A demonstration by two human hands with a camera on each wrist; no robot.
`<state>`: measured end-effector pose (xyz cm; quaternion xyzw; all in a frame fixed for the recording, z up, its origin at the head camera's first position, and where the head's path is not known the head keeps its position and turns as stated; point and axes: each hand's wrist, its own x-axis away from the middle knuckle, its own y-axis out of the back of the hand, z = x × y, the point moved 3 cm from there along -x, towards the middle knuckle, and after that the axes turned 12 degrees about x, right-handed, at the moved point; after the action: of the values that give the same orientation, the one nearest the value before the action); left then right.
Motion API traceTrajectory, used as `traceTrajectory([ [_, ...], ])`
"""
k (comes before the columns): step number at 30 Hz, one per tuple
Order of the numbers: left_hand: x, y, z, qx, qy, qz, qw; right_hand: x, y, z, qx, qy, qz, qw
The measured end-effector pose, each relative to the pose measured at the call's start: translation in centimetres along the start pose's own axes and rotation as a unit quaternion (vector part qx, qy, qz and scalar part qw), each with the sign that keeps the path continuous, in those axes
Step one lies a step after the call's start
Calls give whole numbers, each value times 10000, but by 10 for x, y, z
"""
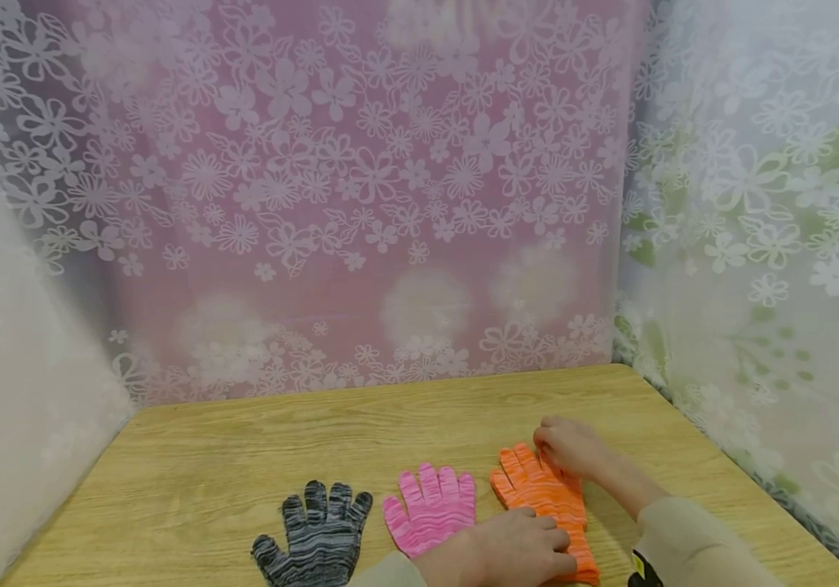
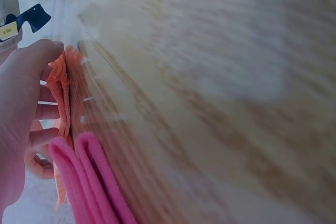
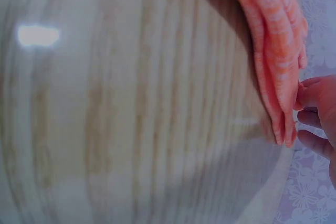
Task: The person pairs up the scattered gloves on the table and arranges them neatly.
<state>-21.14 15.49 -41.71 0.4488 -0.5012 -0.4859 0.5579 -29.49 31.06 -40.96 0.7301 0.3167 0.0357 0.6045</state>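
An orange knit glove (image 1: pixel 544 496) lies on the table at the right of the row, its fingers pointing away from me. My left hand (image 1: pixel 510 550) rests across its cuff end, fingers loosely spread; the left wrist view has the thumb (image 2: pixel 50 51) at the glove's edge. At the far end, my right hand (image 1: pixel 569 444) pinches the glove near its fingertips with curled fingers. A pink knit glove (image 1: pixel 434 507) lies just left of the orange one, its lower part hidden behind my left forearm. Further left is a dark grey striped glove (image 1: pixel 322 534).
The wood-grain table (image 1: pixel 206 448) reaches back to a pink flowered curtain (image 1: pixel 375 204). Another flowered curtain (image 1: pixel 764 269) hangs along the right side, and a pale sheet (image 1: pixel 15 367) along the left. A black band with a yellow label (image 1: pixel 641 567) is at the right sleeve.
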Motion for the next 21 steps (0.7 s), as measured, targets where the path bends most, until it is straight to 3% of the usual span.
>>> traceTrajectory([
  [6, 1, 0, 0, -35, -35, -49, 10000, 1, -2, 0, -30, 7, 139, 9999],
  [14, 2, -1, 1, 102, -21, -128, 9999, 4, 5, -4, -23, -170, 10, 9999],
  [21, 1, 0, 0, -17, -17, -139, 9999, 7, 2, -4, 135, 81, 213, 9996],
])
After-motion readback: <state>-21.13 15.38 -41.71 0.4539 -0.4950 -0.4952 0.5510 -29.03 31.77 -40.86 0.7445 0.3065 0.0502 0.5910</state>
